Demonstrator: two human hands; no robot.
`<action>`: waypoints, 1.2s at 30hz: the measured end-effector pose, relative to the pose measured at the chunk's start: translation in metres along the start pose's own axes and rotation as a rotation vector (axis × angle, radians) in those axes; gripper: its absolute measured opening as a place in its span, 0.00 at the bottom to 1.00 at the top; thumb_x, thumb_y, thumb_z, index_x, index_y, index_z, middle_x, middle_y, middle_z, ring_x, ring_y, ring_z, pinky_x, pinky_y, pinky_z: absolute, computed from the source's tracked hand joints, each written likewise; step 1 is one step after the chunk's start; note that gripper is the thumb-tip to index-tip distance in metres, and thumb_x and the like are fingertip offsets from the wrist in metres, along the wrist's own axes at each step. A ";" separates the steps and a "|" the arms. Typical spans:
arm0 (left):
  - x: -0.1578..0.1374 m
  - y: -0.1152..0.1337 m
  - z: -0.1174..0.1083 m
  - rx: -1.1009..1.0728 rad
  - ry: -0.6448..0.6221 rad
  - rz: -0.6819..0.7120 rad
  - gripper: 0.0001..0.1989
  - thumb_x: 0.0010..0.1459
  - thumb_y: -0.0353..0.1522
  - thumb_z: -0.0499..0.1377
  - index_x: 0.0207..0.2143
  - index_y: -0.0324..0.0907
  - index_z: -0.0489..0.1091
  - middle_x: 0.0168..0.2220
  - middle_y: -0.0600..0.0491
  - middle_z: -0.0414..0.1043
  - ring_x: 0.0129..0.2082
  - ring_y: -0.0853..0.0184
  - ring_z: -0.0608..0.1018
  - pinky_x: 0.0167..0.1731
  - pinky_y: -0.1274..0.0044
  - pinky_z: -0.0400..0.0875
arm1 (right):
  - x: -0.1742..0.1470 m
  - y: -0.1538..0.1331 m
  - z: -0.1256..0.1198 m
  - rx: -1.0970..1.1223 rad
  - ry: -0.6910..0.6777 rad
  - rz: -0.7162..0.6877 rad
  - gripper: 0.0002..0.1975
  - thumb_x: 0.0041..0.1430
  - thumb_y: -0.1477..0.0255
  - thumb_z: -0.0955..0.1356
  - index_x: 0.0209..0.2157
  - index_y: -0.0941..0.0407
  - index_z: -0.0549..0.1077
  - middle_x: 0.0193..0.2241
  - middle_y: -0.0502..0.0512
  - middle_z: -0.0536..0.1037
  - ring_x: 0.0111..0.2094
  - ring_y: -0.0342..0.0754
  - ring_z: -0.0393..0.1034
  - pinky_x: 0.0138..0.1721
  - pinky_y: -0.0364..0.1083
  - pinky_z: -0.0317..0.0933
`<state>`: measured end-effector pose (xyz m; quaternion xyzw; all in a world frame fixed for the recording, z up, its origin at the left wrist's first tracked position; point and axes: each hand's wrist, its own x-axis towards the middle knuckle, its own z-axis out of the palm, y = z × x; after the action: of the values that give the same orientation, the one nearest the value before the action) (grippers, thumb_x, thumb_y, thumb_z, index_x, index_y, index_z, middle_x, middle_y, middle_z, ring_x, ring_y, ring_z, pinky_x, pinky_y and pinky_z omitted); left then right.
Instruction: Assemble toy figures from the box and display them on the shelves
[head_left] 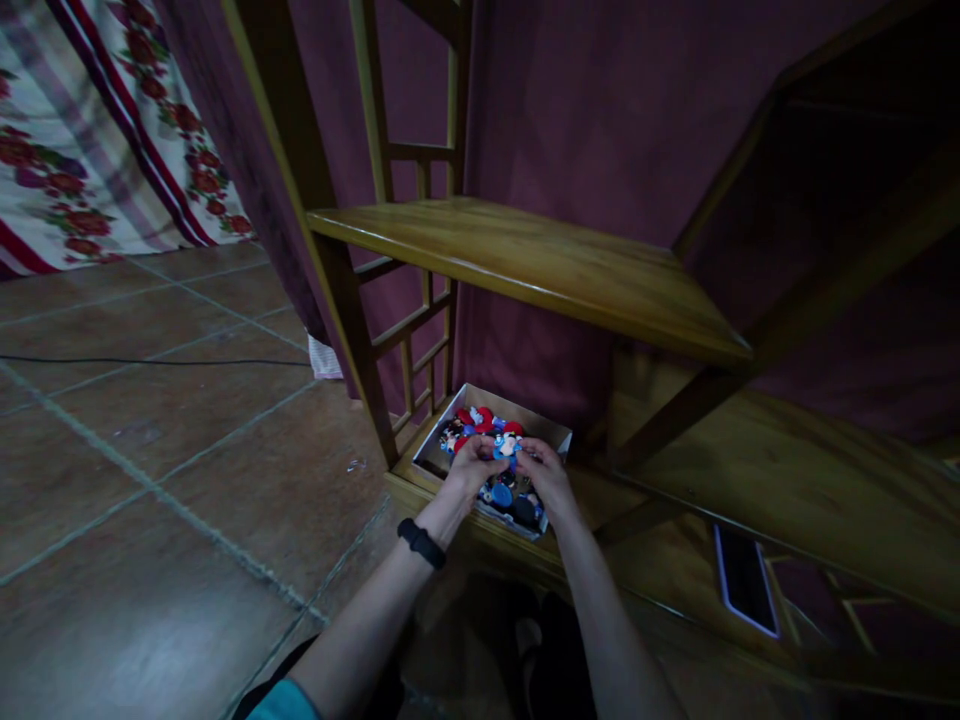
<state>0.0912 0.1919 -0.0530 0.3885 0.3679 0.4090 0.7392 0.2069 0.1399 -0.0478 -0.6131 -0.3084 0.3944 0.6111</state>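
Note:
Both my hands reach over a shallow white cardboard box (553, 434) on the lowest shelf. Between their fingertips is a small blue and white toy figure (508, 446). My left hand (472, 466), with a black band on its wrist, pinches the figure from the left. From the other side, the fingers of my right hand (546, 472) close on it. Several small red, blue and black toy figures (480, 418) lie jumbled in the box around and beneath my hands. The finer details of the figures are too small to make out.
A wooden shelf board (525, 262) juts out above the box. Slatted wooden side panels (412, 325) stand to its left. A phone (746, 580) lies on the wood at the right. A thin black cable (150, 360) crosses the tiled floor (187, 430); purple curtain (570, 130) hangs behind.

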 end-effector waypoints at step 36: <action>-0.002 0.014 -0.007 -0.221 0.034 -0.244 0.07 0.47 0.24 0.61 0.31 0.39 0.67 0.24 0.53 0.73 0.23 0.70 0.77 0.32 0.73 0.73 | 0.011 0.018 0.004 -0.116 -0.033 -0.092 0.13 0.46 0.65 0.66 0.36 0.53 0.72 0.35 0.50 0.75 0.36 0.48 0.69 0.37 0.47 0.65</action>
<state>0.0802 0.1967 -0.0434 0.2504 0.3776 0.3606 0.8153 0.2073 0.1498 -0.0670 -0.6260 -0.3685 0.3575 0.5869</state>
